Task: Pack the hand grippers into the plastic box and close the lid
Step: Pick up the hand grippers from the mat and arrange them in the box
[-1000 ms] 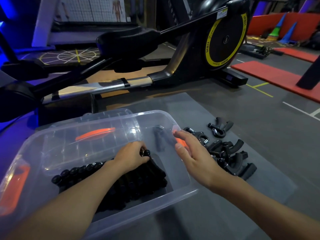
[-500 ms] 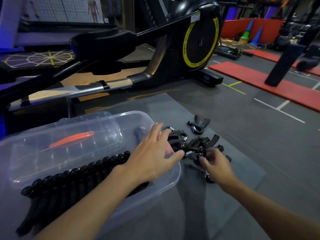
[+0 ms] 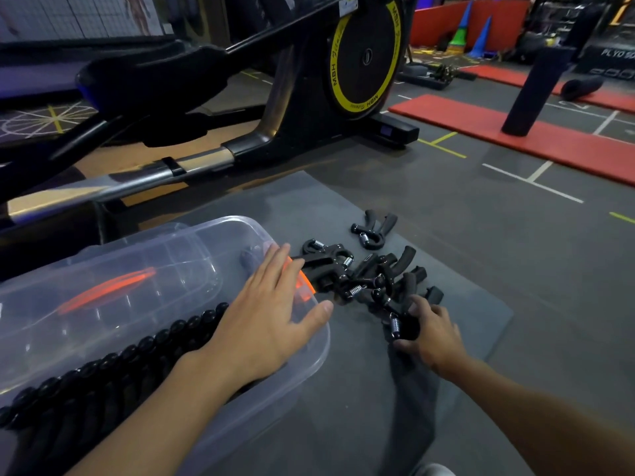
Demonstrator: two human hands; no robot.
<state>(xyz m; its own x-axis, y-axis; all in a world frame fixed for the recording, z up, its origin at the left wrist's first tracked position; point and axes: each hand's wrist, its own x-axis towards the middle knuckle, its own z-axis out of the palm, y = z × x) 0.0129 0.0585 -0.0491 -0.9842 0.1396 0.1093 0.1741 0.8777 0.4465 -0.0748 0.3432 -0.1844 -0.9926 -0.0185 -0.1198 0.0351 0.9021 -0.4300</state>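
Gym flooring carries a grey mat (image 3: 343, 201), and on it sits the clear plastic box (image 3: 302, 369), lid off, with a row of black hand grippers (image 3: 113, 376) inside. Right of the box, a loose pile of grippers (image 3: 371, 273) lies on the mat. The right hand (image 3: 431, 333) is closed around one gripper (image 3: 400, 326) at the pile's near edge. The left hand (image 3: 271, 314), fingers spread and empty, rests over the box's right end. Beyond the box stands an elliptical trainer (image 3: 360, 60).

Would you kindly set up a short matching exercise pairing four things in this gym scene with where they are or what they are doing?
Things:
1. left hand
2. right hand
3. lone hand gripper
4. packed hand grippers

Places or states:
A. lined up inside the plastic box
B. open over the box's near corner
C. closed on a gripper at the pile's edge
D. apart on the grey mat

Pairs: 1-B, 2-C, 3-D, 4-A
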